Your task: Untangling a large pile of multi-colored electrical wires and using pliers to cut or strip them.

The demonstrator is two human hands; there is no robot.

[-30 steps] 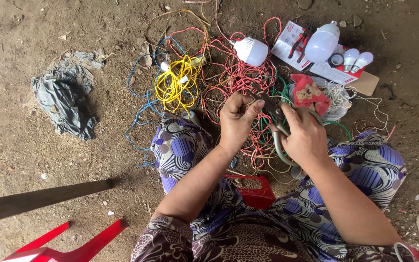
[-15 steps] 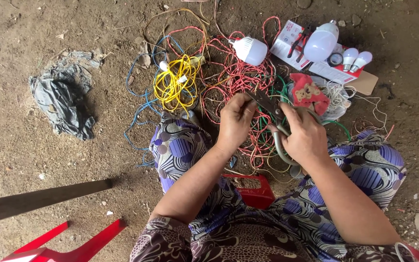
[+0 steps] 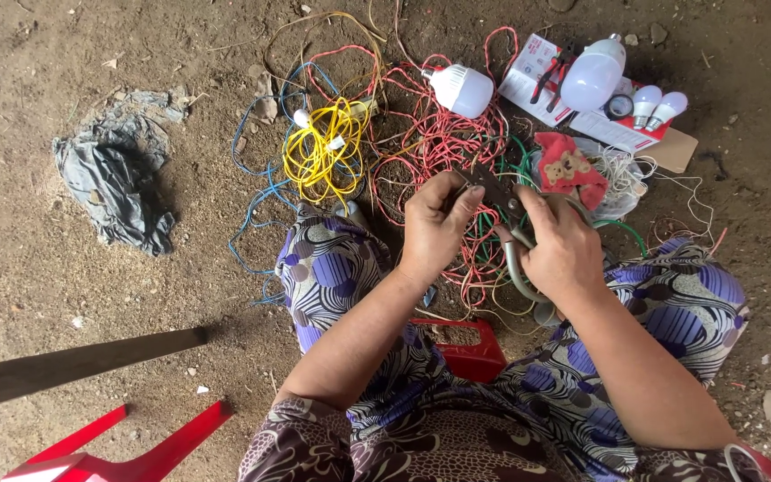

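My left hand [image 3: 435,228] pinches a thin wire right at the dark jaws of a pair of pliers [image 3: 503,214]. My right hand [image 3: 562,250] is wrapped round the pliers' grey-green handles. Both hands hover over a tangle of red wire [image 3: 439,147] on the dirt floor. A coil of yellow wire [image 3: 323,152] lies to the left of it, with loose blue wire [image 3: 256,192] beside that. My knees in purple patterned cloth [image 3: 332,272] frame the hands.
A large white bulb [image 3: 463,89] lies on the red wire. Another big bulb [image 3: 592,78], two small bulbs [image 3: 658,105] and red-handled cutters rest on a box at top right. A grey rag [image 3: 118,178] lies left. A red stool [image 3: 466,353] sits below me.
Both hands stay over the red wire; my left fingers have shifted slightly on the wire at the pliers' jaws.
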